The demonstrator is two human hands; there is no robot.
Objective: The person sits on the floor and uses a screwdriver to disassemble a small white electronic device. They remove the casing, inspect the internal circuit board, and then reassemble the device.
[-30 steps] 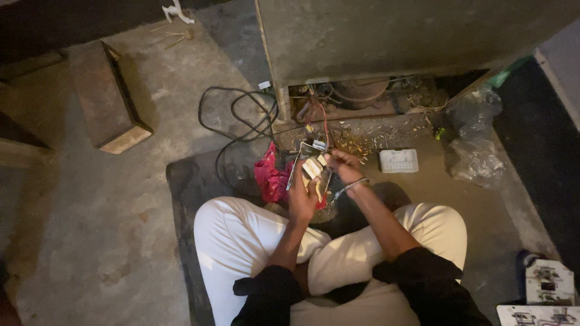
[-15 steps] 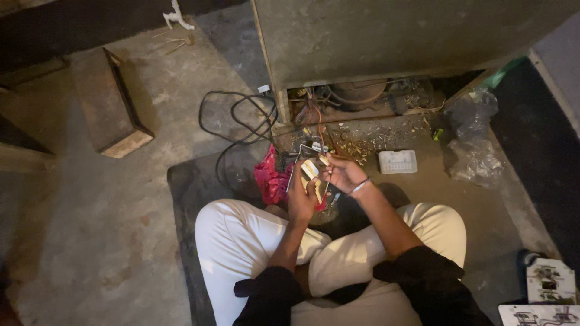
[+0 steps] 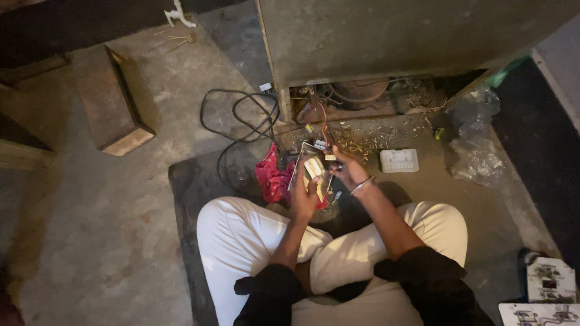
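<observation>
Both hands grip one small board [image 3: 314, 171]: left hand [image 3: 304, 199] closed under it, right hand [image 3: 345, 171] pinching, it seems, its top edge.

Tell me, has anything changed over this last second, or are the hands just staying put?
Very little changed. Both hands stay in front of the crossed legs, the left hand still gripping the small clear board with pale parts and the right hand still at its upper edge; any finger movement is too small to tell. The red cloth, black cable and white box lie where they were.
</observation>
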